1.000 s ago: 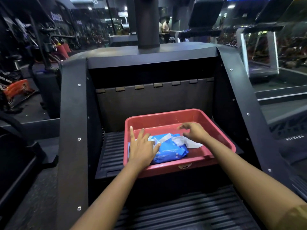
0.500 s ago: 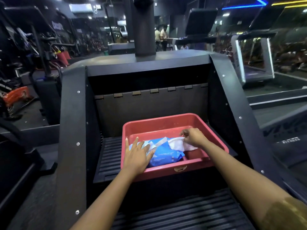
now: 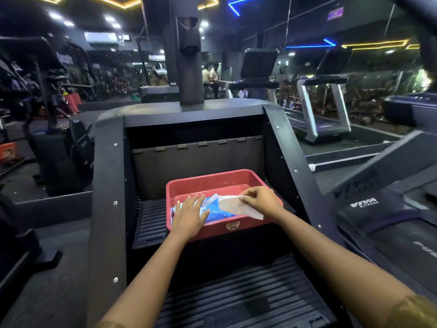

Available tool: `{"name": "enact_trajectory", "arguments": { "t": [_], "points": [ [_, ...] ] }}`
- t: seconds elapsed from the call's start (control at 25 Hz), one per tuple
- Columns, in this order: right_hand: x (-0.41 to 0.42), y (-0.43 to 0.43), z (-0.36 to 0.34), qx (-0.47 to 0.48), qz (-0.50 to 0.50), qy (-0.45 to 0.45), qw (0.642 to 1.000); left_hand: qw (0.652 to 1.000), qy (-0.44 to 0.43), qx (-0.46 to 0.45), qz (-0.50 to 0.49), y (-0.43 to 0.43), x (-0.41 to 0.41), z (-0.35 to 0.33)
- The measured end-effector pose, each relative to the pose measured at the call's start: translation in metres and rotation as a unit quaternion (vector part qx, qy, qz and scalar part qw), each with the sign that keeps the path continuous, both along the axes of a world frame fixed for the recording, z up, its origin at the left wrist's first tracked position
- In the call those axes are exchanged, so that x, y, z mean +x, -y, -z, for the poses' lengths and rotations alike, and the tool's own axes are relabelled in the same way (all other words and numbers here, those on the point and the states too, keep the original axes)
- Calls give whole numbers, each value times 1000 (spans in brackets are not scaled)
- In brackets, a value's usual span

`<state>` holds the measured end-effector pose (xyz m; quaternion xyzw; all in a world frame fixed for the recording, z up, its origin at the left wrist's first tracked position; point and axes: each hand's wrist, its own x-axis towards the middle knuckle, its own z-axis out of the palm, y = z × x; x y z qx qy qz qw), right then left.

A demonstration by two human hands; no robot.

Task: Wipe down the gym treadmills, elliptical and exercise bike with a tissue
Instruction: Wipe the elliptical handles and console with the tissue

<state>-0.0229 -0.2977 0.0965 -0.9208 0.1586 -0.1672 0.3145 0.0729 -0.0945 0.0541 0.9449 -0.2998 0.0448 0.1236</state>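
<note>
A red plastic tray sits on a ribbed step of a black stair machine. Inside it lies a blue tissue pack. My left hand presses flat on the pack's left side, fingers straight. My right hand pinches a white tissue that is drawn partly out of the pack and spreads over the tray's right side. The pack's left half is hidden under my left hand.
Treadmills stand to the right: one close by and two further back. Exercise bikes and racks fill the left. Two people stand far behind. A thick black column rises from the machine's top.
My right hand has pulled the white tissue further out of the pack, up and to the right. My left hand stays pressed on the pack. The camera has tilted upward.
</note>
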Motion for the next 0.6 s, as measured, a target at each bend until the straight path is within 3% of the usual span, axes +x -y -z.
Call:
{"name": "enact_trajectory", "arguments": {
  "t": [0.24, 0.6],
  "points": [
    [-68, -35, 24, 83, -27, -29, 996, 999, 19, -35, 3, -38, -74, 17],
    [-229, -99, 125, 121, -160, -158, 967, 979, -156, 30, -126, -102, -300, 109]
  ]
}}
